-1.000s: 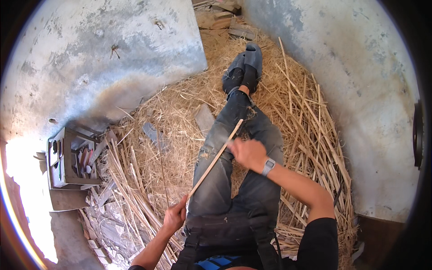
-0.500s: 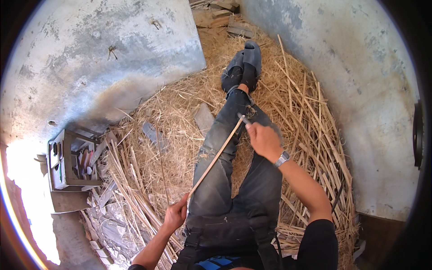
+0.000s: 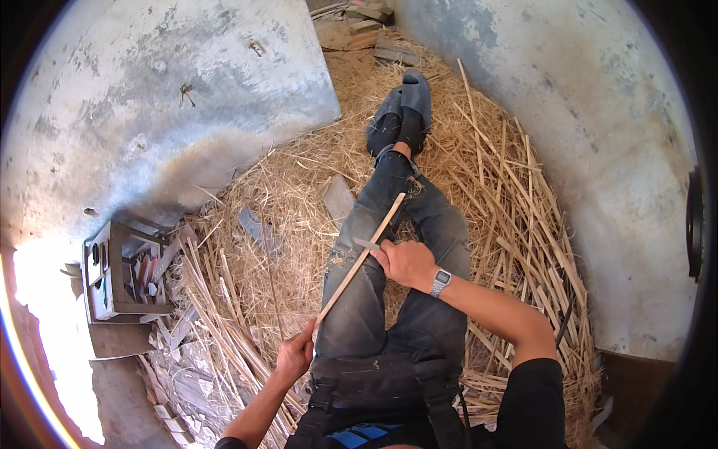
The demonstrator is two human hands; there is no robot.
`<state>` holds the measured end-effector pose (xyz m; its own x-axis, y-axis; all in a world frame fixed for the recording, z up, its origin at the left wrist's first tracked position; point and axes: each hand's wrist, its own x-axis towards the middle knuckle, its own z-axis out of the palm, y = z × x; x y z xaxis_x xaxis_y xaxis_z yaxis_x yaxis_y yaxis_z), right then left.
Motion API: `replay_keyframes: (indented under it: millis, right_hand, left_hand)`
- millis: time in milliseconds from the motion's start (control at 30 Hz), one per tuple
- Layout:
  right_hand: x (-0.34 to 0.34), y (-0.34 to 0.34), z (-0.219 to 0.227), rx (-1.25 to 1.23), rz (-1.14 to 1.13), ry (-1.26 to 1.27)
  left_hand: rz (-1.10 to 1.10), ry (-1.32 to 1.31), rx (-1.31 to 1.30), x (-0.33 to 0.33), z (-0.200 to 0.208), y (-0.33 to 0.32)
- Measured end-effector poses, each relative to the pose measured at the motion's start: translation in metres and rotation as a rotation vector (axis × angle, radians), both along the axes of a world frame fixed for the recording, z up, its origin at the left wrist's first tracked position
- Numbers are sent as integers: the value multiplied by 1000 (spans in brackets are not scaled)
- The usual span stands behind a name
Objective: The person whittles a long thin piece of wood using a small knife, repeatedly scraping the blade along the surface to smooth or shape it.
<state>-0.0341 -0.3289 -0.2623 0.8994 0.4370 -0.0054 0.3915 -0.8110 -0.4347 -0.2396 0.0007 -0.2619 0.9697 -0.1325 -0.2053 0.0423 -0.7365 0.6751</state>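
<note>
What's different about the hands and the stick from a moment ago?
Half a second ago, the right hand had its knife up at the far end of the stick. Now both are closer to the body, partway along the stick. Nothing was let go or newly picked up. The left hand still holds the stick's near end, and the stick still slants the same way.
</note>
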Motion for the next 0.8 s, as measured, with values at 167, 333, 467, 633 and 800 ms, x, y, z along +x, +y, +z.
replay_keyframes:
  millis: [167, 333, 467, 633, 800]
  right_hand:
    - [83, -83, -9, 22, -429, -192]
    - [53, -40, 36, 24, -361, -69]
    - [3, -12, -6, 86, -97, -57]
    - [53, -19, -6, 58, -314, -168]
    - [34, -16, -6, -50, -51, -207]
  left_hand:
    - [-19, 8, -28, 4, 8, 5]
    - [60, 18, -100, -7, -4, 12]
    - [119, 209, -291, -3, -10, 15]
    - [144, 383, -378, 11, -1, 18]
    - [129, 395, -372, 8, -5, 29]
